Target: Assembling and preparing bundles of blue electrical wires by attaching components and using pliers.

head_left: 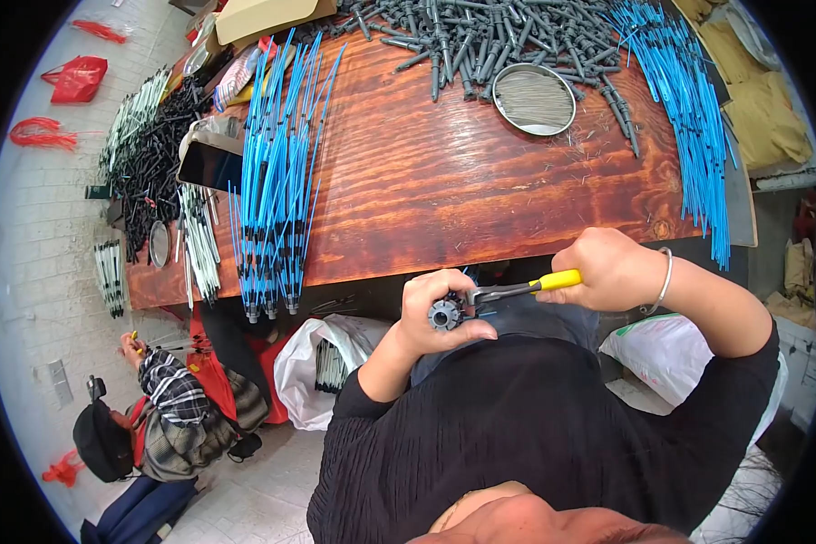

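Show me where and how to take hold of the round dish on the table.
Best taken, I'd judge, by the near rim of the round dish, coming from the near side. It lies flat with its rim exposed, and mostly bare table lies in front of it, while grey parts crowd its far side. Keep it level: thin pieces lie inside.

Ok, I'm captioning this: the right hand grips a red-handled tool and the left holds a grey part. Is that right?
Not quite: the head view shows a tool with a yellow handle, not red. The right hand grips it; the left hand holds a grey part.
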